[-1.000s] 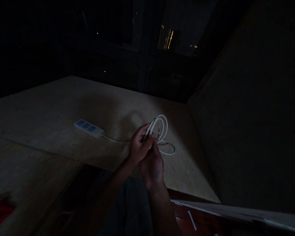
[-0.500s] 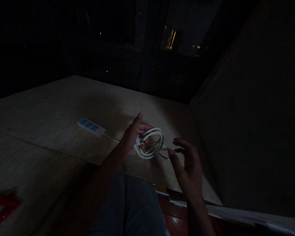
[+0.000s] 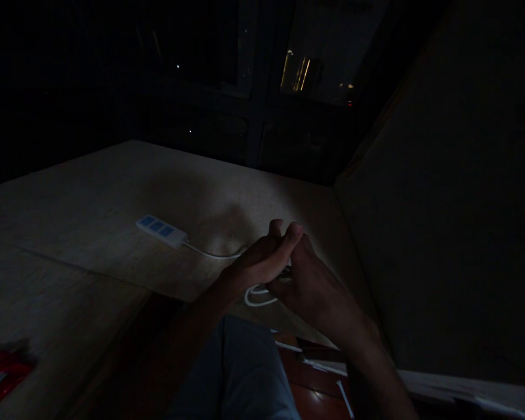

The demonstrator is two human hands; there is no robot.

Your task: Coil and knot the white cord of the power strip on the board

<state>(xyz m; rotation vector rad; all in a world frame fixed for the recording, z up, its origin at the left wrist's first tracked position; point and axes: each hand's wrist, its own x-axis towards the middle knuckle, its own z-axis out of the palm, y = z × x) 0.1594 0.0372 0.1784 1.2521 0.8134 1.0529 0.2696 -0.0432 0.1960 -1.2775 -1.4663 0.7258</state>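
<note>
A white power strip [image 3: 161, 231] with blue socket faces lies on the pale ledge, left of my hands. Its white cord [image 3: 258, 297] runs right to my hands, where loops of it show below them. My left hand [image 3: 266, 256] is closed about the coil, thumb raised. Pressed up against it from the right, my right hand [image 3: 317, 286] has its fingers curled round the coil too. Most of the coil and many of my fingertips are hidden between the two hands.
The stone-like ledge [image 3: 91, 198] spreads out to the left, with a red packet [image 3: 4, 373] at its lower left. Dark window panes [image 3: 214, 128] stand behind it. A wall [image 3: 441, 204] rises at the right. My legs [image 3: 249, 373] are below, above a reddish floor.
My right hand has moved left and closed against the coil beside my left hand. My left hand has shifted right and turned, and the loops now hang lower, mostly covered.
</note>
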